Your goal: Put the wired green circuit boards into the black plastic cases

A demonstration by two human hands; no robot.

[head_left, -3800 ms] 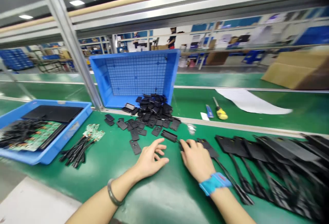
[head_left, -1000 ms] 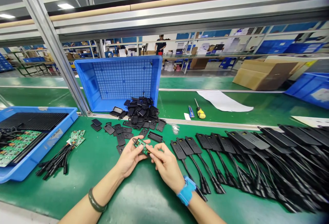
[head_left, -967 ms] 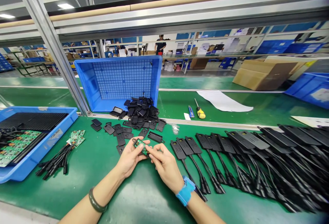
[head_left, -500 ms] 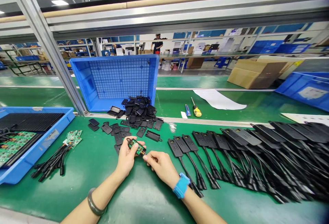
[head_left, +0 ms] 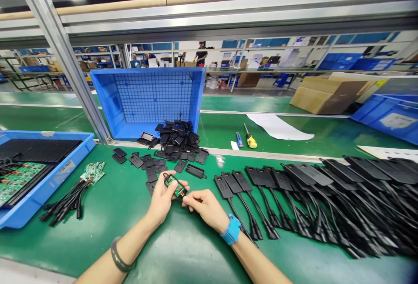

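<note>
Between the hands, the board point(head_left: 178, 190) is gripped by the left hand point(head_left: 161, 199), thumb on top; its wires point(head_left: 181, 194) seem pinched at the near end by the right hand point(head_left: 207, 208). Wire seating appears in hand; steady holding and gentle pressing seem called for.
</note>
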